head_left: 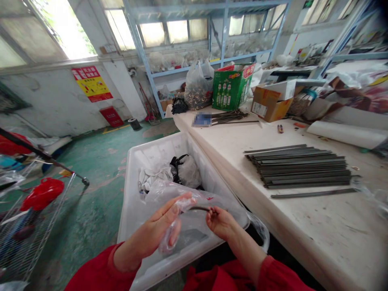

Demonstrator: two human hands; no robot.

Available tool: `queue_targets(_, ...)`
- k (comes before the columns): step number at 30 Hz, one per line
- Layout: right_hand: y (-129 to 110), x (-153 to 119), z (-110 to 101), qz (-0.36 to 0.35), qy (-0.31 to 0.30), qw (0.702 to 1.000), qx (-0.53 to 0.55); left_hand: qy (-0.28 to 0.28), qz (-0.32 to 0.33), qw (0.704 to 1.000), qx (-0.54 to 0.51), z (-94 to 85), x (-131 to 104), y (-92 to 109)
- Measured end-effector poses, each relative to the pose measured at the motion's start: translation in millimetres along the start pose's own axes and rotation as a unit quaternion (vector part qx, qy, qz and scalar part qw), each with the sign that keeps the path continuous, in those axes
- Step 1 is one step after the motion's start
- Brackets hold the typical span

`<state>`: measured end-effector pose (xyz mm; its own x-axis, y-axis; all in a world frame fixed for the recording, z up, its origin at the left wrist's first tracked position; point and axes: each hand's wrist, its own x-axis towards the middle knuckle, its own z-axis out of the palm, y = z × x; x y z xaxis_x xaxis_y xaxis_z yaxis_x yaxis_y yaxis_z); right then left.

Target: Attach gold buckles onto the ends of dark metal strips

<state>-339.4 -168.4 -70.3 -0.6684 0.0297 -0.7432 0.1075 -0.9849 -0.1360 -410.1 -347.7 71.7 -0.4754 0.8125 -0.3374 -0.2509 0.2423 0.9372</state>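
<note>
My left hand (166, 224) grips a gathered part of a transparent plastic bag (194, 196), its film bunched around the thumb and fingers. The bag spreads over the near half of a white plastic bin (125, 202). To the right, the closed fingers of my right hand (220, 221) pinch the end of a thin dark strip (198, 208). This strip curves across from my left hand; part of it is hidden by the hands and film. Deeper in the bin lie a grey-white bundle with black straps (188, 171) and crumpled white plastic (154, 178).
On the white-covered table (318, 226) lies a stack of dark flat strips (300, 166), with one separate strip (313, 194) nearer me. A green carton (227, 91), a brown box (268, 104) and a filled plastic bag (198, 87) stand farther back. A wire rack (39, 230) is at left.
</note>
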Motion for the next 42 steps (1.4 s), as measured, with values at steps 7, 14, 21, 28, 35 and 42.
queue_targets(7, 13, 14, -4, -0.025, 0.021, 0.994, -0.102, 0.087, -0.026, 0.996, -0.027, -2.4, 2, 0)
queue_targets(14, -7, -2, -20, -0.083, 0.084, 0.930, -0.348, 0.137, -0.019, 0.990, -0.026, -36.8, 17, -20)
queue_targets(21, -15, -6, -29, -0.192, 0.114, 0.792, -0.568, 0.174, -0.042, 0.971, 0.160, -75.8, 22, -65)
queue_targets(28, -17, -40, -28, -0.420, 0.037, 0.293, -0.858, 0.217, -0.034, 0.936, 0.276, -84.5, 20, -107)
queue_targets(35, -47, -23, -19, -0.316, 0.195, 0.192, -0.908, 0.162, -0.011, 0.875, 0.457, -88.8, 17, -151)
queue_targets(42, -34, 25, -22, -0.222, 0.159, 0.503, -0.820, 0.152, -0.004, 0.876, 0.457, -86.2, 20, -144)
